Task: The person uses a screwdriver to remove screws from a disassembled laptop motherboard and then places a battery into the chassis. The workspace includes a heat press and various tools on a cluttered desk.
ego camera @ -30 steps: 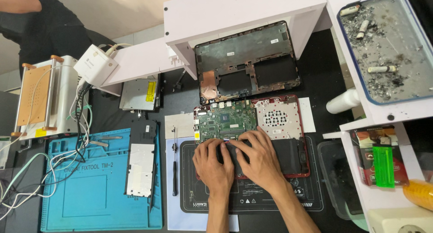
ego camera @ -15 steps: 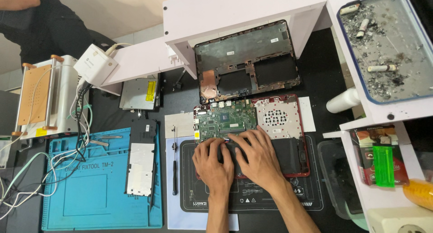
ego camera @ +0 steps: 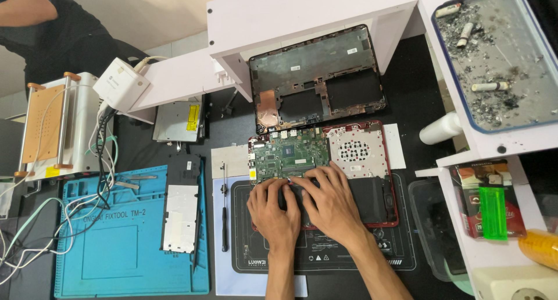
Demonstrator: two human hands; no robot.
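Red-rimmed open laptop base (ego camera: 372, 178), both hands palm-down on it, left (ego camera: 273, 210), right (ego camera: 331, 198), fingers spread, gripping nothing

Electronics repair workshop, opened laptop (ego camera: 325, 172), blue repair mat (ego camera: 110, 242), screwdriver (ego camera: 224, 210)

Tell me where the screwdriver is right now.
In the head view, the screwdriver lies lengthwise left of the left hand, between the blue mat and the opened laptop.

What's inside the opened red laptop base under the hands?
Inside the laptop base: a green circuit board, a perforated silver plate and a black section at right. Left hand and right hand cover the middle; hidden there.
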